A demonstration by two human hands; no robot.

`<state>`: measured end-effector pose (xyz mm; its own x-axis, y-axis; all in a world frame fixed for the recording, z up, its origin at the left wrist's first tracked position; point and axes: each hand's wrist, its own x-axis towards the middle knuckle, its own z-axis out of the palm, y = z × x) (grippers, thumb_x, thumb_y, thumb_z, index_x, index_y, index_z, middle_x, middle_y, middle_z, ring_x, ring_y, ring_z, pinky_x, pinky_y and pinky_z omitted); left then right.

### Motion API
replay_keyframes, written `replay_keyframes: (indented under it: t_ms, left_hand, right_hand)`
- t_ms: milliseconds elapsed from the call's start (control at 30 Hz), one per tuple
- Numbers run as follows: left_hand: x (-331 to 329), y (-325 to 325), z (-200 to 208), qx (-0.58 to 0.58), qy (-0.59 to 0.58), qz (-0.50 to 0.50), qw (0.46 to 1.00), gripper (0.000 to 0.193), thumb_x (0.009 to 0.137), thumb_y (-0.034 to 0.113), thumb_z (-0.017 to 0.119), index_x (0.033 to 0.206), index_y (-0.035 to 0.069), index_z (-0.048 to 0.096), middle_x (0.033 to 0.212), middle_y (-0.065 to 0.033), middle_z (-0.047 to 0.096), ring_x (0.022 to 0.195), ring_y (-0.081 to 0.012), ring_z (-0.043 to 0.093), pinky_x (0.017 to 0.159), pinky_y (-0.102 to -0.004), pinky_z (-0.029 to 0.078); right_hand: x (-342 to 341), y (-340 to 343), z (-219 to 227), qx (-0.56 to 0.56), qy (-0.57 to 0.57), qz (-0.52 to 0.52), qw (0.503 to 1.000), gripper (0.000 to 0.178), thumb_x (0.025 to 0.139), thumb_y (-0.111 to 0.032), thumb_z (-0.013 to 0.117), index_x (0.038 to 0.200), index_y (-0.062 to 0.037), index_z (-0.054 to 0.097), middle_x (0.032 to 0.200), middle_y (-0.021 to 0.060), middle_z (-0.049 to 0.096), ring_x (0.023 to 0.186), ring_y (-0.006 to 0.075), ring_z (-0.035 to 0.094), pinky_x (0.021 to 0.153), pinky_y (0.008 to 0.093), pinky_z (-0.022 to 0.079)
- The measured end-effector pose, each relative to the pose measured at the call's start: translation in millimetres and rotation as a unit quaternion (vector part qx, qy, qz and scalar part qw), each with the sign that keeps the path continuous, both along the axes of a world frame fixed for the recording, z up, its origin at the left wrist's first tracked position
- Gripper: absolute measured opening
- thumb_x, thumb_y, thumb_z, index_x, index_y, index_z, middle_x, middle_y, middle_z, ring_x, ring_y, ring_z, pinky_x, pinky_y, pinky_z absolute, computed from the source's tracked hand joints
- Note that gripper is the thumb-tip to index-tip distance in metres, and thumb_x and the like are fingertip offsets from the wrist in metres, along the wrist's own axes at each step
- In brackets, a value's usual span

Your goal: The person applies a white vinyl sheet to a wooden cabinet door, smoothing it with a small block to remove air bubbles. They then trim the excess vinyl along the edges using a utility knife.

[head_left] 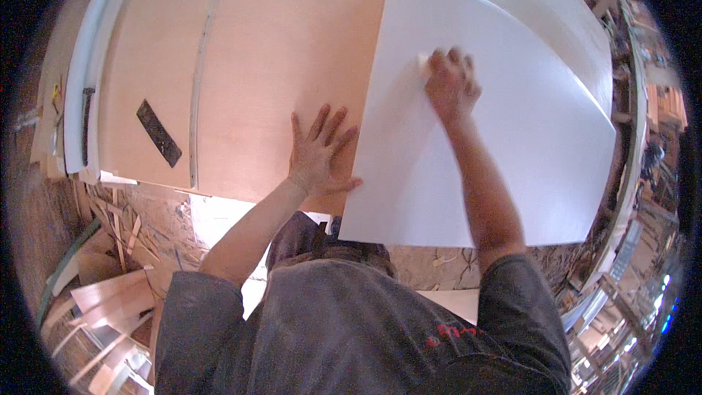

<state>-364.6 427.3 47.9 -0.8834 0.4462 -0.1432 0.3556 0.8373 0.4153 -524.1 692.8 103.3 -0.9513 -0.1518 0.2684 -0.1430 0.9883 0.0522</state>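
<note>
Mid-wipe: right hand [452, 80] grips a small pad [424, 64] on the white sheet [504, 153], left hand [318, 153] flat and open on the plywood [278, 51]; next needs steady strokes.

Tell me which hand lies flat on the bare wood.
The left hand, fingers spread on the plywood panel; the right hand presses a small pad on the white sheet.

- White sheet [504, 146]: large, thin, flat and plain white, lying skewed over the plywood panel, its near edge overhanging toward the person. It lies under the right hand [452, 84] and just right of the left hand [318, 153], whose thumb touches its left edge.
- Small pale block [424, 63]: a whitish pad pressed onto the sheet beneath the right hand's fingers, mostly hidden.
- Plywood panel [285, 66]: light tan, flat, under the spread left hand.
</note>
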Motion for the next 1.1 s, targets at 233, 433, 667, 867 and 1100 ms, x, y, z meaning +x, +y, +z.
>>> replay_keyframes:
  t_ms: [233, 433, 667, 867, 1100]
  left_hand:
    - [-1, 0, -5, 0.032, -0.005, 0.005, 0.999, 0.11, 0.065, 0.089, 0.066, 0.154, 0.025, 0.051, 0.173, -0.0064, 0.021, 0.161, -0.0343, 0.009, 0.118, -0.0788, -0.007]
    - [-2, 5, -14, -0.019, 0.036, 0.01, 0.999, 0.114, 0.061, 0.092, 0.066, 0.153, 0.026, 0.052, 0.172, -0.0054, 0.024, 0.16, -0.0326, 0.015, 0.119, -0.0783, -0.004]
    - [1, 3, -25, -0.016, 0.081, 0.02, 0.996, 0.105, 0.069, 0.09, 0.062, 0.153, 0.027, 0.053, 0.171, -0.0029, 0.028, 0.16, -0.031, 0.016, 0.119, -0.0775, -0.003]
    - [-2, 6, -30, -0.028, 0.097, 0.02, 0.995, 0.103, 0.073, 0.092, 0.056, 0.155, 0.029, 0.049, 0.172, -0.001, 0.024, 0.161, -0.0283, 0.011, 0.12, -0.0745, -0.007]
    - [-18, -8, -45, -0.04, 0.028, 0.007, 0.999, 0.116, 0.074, 0.092, 0.055, 0.165, 0.024, 0.031, 0.175, 0.0017, 0.014, 0.162, -0.0265, 0.004, 0.121, -0.0673, -0.015]
  right_hand:
    - [-196, 19, -2, 0.032, -0.015, -0.001, 0.999, 0.017, 0.093, -0.017, 0.062, 0.107, -0.0211, 0.071, 0.117, 0.0043, 0.066, 0.118, 0.0315, 0.064, 0.092, 0.0491, 0.056]
    - [-222, 15, 15, -0.078, -0.051, -0.011, 0.996, 0.027, 0.086, -0.005, 0.058, 0.11, -0.0135, 0.069, 0.14, 0.0177, 0.062, 0.131, 0.0368, 0.057, 0.103, 0.0516, 0.05]
    - [-34, -3, 7, 0.028, -0.116, 0.005, 0.993, 0.023, 0.092, -0.015, 0.06, 0.112, -0.0219, 0.07, 0.121, 0.0037, 0.066, 0.118, 0.0307, 0.065, 0.094, 0.0517, 0.055]
    - [231, -36, 26, 0.006, -0.198, 0.025, 0.98, 0.015, 0.086, -0.02, 0.07, 0.099, -0.0148, 0.064, 0.109, 0.0081, 0.06, 0.109, 0.0314, 0.062, 0.07, 0.053, 0.057]
    - [366, -54, 73, -0.147, -0.19, -0.119, 0.963, 0.03, 0.083, -0.025, 0.075, 0.109, -0.0132, 0.066, 0.112, 0.0137, 0.06, 0.109, 0.0351, 0.062, 0.082, 0.0463, 0.059]
